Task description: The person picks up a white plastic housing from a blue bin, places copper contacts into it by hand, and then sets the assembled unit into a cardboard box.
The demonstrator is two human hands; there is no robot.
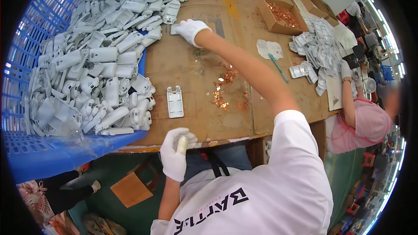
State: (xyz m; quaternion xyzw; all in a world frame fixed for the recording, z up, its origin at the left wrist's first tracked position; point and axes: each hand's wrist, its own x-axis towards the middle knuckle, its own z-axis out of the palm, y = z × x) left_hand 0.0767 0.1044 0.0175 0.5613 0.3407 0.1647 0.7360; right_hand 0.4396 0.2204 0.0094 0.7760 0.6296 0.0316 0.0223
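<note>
Across cardboard [235, 124], outstretched right hand [190, 31] pinches grey part [175, 29]; left hand [174, 154] curled, grasp unclear.

The single camera is worn on the head and looks down, from near, at the table [196, 117]. Its view is very wide, bending toward the rim, so also the wearer's shirt [283, 187] enters below.

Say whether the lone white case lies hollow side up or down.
Hollow side up: the white case shows its inner compartments.
</note>
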